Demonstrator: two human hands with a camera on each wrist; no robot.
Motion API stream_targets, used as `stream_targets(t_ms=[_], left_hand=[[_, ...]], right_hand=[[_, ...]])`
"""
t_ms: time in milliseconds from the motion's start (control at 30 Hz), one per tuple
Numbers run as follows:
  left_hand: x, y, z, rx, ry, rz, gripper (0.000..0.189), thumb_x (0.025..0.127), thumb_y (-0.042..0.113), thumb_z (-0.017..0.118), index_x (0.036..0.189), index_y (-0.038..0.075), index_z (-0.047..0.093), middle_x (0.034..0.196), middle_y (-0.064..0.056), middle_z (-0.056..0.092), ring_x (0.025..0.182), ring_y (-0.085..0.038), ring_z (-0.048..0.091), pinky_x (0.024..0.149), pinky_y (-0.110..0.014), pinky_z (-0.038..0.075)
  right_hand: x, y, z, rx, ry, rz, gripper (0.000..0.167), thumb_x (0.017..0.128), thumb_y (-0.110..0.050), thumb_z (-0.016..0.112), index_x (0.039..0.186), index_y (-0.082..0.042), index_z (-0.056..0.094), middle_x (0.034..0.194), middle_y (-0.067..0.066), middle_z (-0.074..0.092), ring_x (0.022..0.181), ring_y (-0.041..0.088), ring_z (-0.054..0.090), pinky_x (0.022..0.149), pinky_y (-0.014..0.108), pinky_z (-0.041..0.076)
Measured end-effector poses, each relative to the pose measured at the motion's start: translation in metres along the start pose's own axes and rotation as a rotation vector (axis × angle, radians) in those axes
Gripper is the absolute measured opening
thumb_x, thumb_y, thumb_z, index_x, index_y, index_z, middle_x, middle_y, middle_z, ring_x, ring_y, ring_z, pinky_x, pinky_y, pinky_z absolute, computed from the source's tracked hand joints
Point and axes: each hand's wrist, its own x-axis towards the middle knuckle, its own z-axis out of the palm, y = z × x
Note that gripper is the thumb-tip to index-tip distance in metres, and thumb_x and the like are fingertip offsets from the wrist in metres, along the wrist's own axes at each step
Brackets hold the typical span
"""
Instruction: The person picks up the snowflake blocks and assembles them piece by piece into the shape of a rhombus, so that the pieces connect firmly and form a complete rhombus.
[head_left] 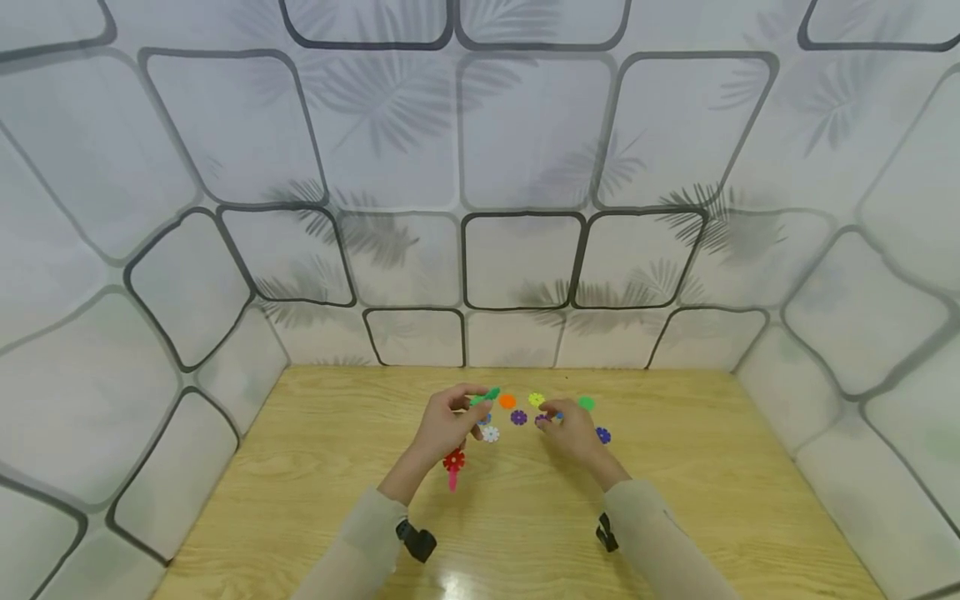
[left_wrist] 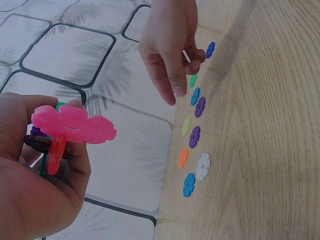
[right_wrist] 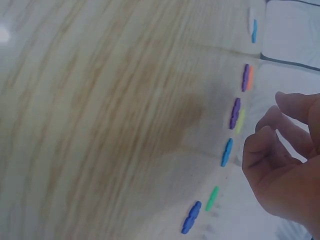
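My left hand (head_left: pixel 444 425) grips a cluster of joined plastic snowflake discs. A pink disc (left_wrist: pixel 75 125) juts out edgewise, slotted onto a red disc (left_wrist: pixel 56 155); a green disc (head_left: pixel 491 393) shows at the fingertips. Dark brown and purple discs in the cluster are partly hidden by the palm and fingers. My right hand (head_left: pixel 573 432) hovers over the row of loose discs, its fingers loosely bent. Between its thumb and fingers no disc shows in the right wrist view (right_wrist: pixel 290 150). Closest beneath it lie a purple disc (right_wrist: pixel 235 113), a yellow disc (right_wrist: pixel 241 121) and a blue disc (right_wrist: pixel 227 152).
Other loose discs lie flat on the wooden table (head_left: pixel 525 525): orange (head_left: pixel 507 401), purple (head_left: pixel 518 417), white (head_left: pixel 491 434), green (head_left: pixel 587 403) and dark blue (head_left: pixel 603 435). A patterned cloth wall (head_left: pixel 517 258) rises behind the table and along both sides.
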Motion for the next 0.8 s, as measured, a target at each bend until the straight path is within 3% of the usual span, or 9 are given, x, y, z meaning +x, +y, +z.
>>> stream_targets(t_ms=[167,467,800], left_hand=[[-0.002,0.003,-0.001,-0.007,0.000,-0.019,0.031,0.103,0.016,0.069,0.133,0.005,0.070,0.089,-0.008,0.074,0.055,-0.009,0.065,0.042,-0.019,0.039],[0.000,0.001,-0.001,0.012,0.008,-0.007,0.031,0.103,0.017,0.071,0.131,0.007,0.071,0.090,-0.014,0.074,0.054,-0.008,0.065,0.043,-0.019,0.042],[-0.001,0.004,-0.001,0.014,-0.006,0.007,0.029,0.102,0.016,0.071,0.130,0.005,0.072,0.085,-0.005,0.072,0.054,-0.008,0.064,0.043,-0.019,0.043]], right_hand=[[0.003,0.013,0.007,-0.046,0.000,0.001,0.033,0.098,-0.009,0.071,0.128,0.004,0.070,0.117,0.020,0.069,0.107,0.034,0.065,0.093,0.053,0.059],[0.007,0.028,0.016,-0.114,-0.028,-0.024,0.043,0.098,-0.010,0.071,0.137,0.006,0.064,0.105,0.015,0.068,0.093,0.025,0.063,0.085,0.046,0.060],[0.008,0.027,0.019,-0.178,-0.038,-0.008,0.047,0.098,-0.013,0.073,0.138,0.008,0.062,0.096,0.010,0.067,0.084,0.020,0.060,0.077,0.039,0.058]])
